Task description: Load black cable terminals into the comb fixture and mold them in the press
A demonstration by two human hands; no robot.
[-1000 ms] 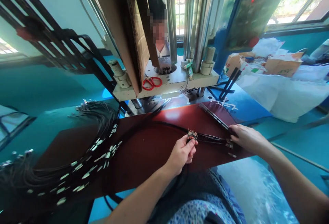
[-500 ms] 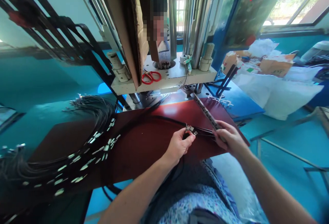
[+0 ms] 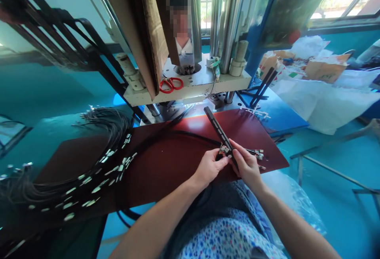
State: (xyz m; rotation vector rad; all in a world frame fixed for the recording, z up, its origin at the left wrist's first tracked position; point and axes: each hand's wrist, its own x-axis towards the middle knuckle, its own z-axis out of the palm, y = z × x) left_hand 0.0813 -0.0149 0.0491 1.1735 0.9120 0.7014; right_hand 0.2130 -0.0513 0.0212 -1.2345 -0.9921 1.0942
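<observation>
Since the earlier frame the right hand (image 3: pixel 246 166) has been drawn in beside the left hand (image 3: pixel 210 168), with a black bar (image 3: pixel 218 130) gripped in it above the red board (image 3: pixel 166 164). A cable connector (image 3: pixel 223 149) is pinched by the left hand against the bar. Red scissors (image 3: pixel 170 84) are seen on the press plate (image 3: pixel 202 86) beyond, and cable bundles (image 3: pixel 97 164) at the left.

Bright daylight from windows (image 3: pixel 341 1) upper right, overexposed. Glare patch on the red worktop (image 3: pixel 196 124) beyond the hands. Wide-angle bending at edges; left cables (image 3: pixel 59 187) soft, shadowed.
</observation>
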